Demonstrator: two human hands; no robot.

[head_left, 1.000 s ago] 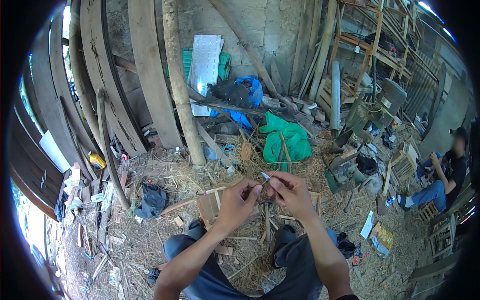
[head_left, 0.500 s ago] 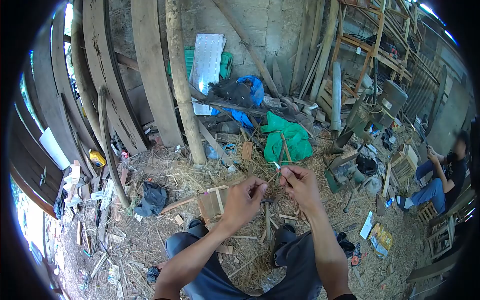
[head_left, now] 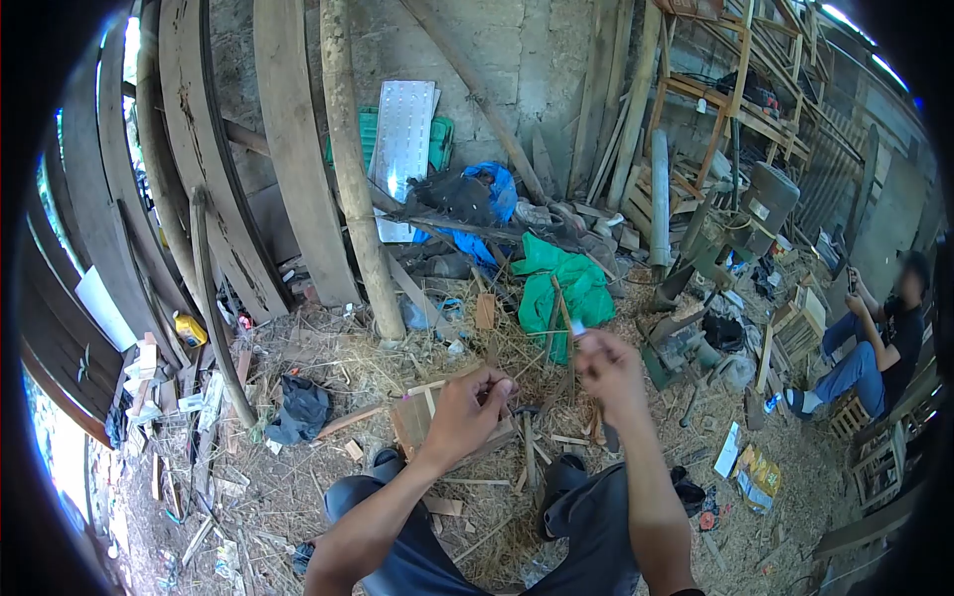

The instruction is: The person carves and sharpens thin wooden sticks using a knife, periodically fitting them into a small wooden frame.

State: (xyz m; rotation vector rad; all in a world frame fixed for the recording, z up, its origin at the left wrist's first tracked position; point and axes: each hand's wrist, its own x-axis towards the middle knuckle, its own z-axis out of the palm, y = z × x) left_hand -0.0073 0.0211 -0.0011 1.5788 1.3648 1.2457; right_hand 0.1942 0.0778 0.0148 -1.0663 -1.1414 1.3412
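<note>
My left hand [head_left: 465,415] is in front of me, thumb and fingers curled together in a pinch. Whatever it holds, if anything, is too small to make out. To its right and slightly higher, my right hand [head_left: 613,375] is closed and a little blurred by motion. A small white-tipped object [head_left: 577,328] sticks up from its fingertips; its kind is unclear. Below my left hand, partly covered by it, lies a wooden panel [head_left: 405,421] with a pale strip on it. A hammer [head_left: 528,425] stands or lies beside it, near my feet.
A green plastic sheet [head_left: 566,288] lies ahead, right of a wooden post [head_left: 353,199]. A black plastic bag [head_left: 301,409] is on the straw-strewn ground to the left. Machinery [head_left: 686,333] stands right. Another person [head_left: 874,343] sits at the far right. Wood scraps lie around.
My hands have moved apart; the right went slightly right and down with the white-tipped object, the left slightly down. The view has shifted a little.
</note>
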